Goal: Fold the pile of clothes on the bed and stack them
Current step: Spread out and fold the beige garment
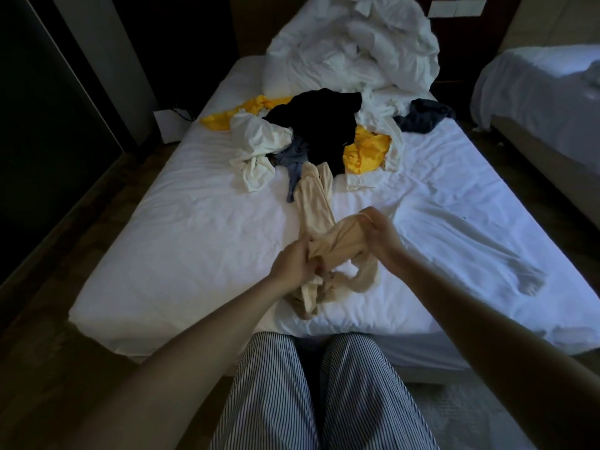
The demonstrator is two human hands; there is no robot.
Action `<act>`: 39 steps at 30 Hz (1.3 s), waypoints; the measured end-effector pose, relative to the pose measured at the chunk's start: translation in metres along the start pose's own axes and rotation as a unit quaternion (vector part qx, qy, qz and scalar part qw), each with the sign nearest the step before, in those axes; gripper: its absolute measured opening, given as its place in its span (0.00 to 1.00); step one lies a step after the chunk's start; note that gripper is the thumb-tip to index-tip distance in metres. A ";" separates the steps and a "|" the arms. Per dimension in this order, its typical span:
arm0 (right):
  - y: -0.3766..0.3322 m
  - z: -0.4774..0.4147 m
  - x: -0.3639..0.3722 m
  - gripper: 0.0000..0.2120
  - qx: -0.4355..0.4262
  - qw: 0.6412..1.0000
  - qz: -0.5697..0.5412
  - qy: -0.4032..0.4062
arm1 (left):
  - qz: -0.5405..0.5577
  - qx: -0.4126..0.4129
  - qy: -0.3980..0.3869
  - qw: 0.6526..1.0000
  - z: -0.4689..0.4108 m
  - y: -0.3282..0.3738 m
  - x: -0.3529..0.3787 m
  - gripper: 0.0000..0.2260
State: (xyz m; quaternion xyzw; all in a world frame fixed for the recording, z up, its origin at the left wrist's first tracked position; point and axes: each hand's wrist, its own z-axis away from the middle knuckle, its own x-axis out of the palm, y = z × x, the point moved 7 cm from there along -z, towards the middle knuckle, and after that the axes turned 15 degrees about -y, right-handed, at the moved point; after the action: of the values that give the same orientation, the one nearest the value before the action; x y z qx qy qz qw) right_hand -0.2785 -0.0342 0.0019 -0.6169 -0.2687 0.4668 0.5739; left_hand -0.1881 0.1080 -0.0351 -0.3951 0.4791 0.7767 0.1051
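Hands: two. Left hand (293, 266) and right hand (381, 237) both grip same beige garment (316, 203), one piece, trailing from fingers toward pile.

Loose clothes beyond fingertips:
- black garment (324, 121): one
- yellow patches (367, 151): two; one item or two, cannot tell
- white garments (256, 147): two
- grey-blue garment (293, 155): one, left of beige piece
- navy garment (422, 120): one, far right of fingers

Duvet heap (357, 50): one, farthest from fingers.

Beds: two. Bed (162, 254) under fingers, second bed (535, 102) off right.

Striped trouser legs (269, 394): two, nearer than wrists.
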 end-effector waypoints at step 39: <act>-0.136 0.024 -0.105 0.14 -0.067 0.986 0.133 0.080 | 0.074 0.061 0.058 0.994 0.040 0.046 -0.207 0.20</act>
State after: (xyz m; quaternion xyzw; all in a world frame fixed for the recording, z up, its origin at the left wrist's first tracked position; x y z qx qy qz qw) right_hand -0.3160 -0.0875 0.1629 -0.7198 -0.1681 0.4689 0.4835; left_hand -0.0958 0.1615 0.1520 -0.3960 0.5588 0.7274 0.0428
